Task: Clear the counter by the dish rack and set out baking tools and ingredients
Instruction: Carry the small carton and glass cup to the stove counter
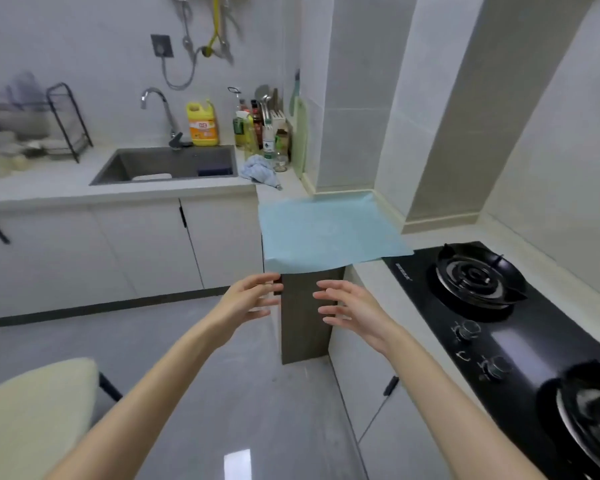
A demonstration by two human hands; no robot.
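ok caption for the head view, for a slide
Left hand and right hand hover open before the blue mat by the stove.

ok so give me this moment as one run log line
left hand: open, empty | right hand: open, empty | both: held out just below overhanging near edge of blue mat | dish rack: far left, contents blurred

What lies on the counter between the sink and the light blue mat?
A crumpled blue cloth lies there, just right of the sink and behind the mat, as the head view shows.
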